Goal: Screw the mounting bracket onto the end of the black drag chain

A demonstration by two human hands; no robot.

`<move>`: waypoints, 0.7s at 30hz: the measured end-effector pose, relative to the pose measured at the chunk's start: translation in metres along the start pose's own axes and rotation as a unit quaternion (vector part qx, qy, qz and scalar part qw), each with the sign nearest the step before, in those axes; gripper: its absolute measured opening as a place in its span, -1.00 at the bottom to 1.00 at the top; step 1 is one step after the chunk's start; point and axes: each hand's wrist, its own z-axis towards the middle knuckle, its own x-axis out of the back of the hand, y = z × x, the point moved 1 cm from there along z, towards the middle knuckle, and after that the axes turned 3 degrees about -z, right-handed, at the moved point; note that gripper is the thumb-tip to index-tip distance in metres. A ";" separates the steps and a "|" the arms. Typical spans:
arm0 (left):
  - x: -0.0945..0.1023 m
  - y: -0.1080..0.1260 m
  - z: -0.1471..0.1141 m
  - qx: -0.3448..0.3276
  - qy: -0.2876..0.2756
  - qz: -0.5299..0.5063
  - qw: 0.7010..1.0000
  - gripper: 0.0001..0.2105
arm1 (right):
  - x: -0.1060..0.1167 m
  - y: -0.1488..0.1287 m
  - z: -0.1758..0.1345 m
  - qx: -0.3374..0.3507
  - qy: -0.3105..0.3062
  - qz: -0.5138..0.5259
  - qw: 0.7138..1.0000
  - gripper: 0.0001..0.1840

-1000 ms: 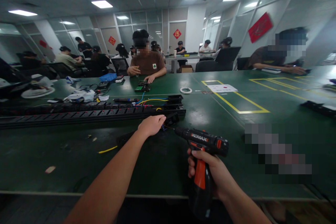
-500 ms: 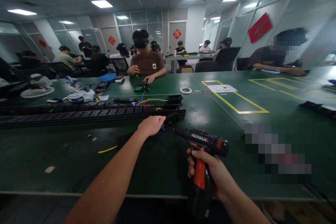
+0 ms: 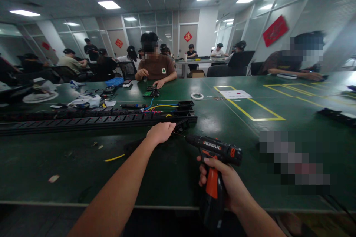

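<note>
Drill (image 3: 218, 147) in right hand (image 3: 218, 172), bit (image 3: 180, 134) aimed at black part (image 3: 183, 126) by left hand (image 3: 160, 132)

Right hand wrapped round the drill's orange-and-black grip, clamped on it; drill sits above the tabletop (image 3: 236, 192) near its front edge, nose pointing left and slightly away; bit runs from the nose to just beside the left fingertips; can't tell if it touches the black part.

Left hand over the black part, back of hand up; fingers mostly hidden, so can't tell if they're closed on it; the part's open end sticks out past the fingertips, tilted up to the right, just in front of the long strips (image 3: 83, 123); a dark length shows left of the wrist; yellow lead (image 3: 115, 158) on the tabletop left of that forearm.

Strips lie side by side across the left half, slots along the top; blue and yellow wires (image 3: 162, 106) by their right end; pen-shaped tool (image 3: 132, 106) just behind; plastic bags (image 3: 85, 101) and blue tray (image 3: 114, 81) further back.

Tape roll (image 3: 197, 96) flat beyond the strips' right end; white sheet (image 3: 236, 94) right of it, overlapping a yellow outline (image 3: 268, 119); pixelated patch (image 3: 294, 159) at right hides whatever's under it.

Co-worker (image 3: 160, 67) in brown sits across, one hand at a circuit board (image 3: 151, 93).
</note>
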 end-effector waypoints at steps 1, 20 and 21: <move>0.000 0.001 0.000 0.001 -0.001 0.001 1.000 -0.40 | 0.000 0.000 0.000 -0.001 -0.001 0.000 1.000 -0.79; -0.004 -0.006 0.006 -0.013 0.005 -0.017 1.000 -0.39 | -0.002 0.000 -0.001 0.009 -0.002 -0.027 1.000 -0.77; -0.004 -0.006 0.006 -0.011 0.006 -0.016 1.000 -0.39 | -0.002 -0.001 -0.002 0.009 -0.002 -0.026 1.000 -0.77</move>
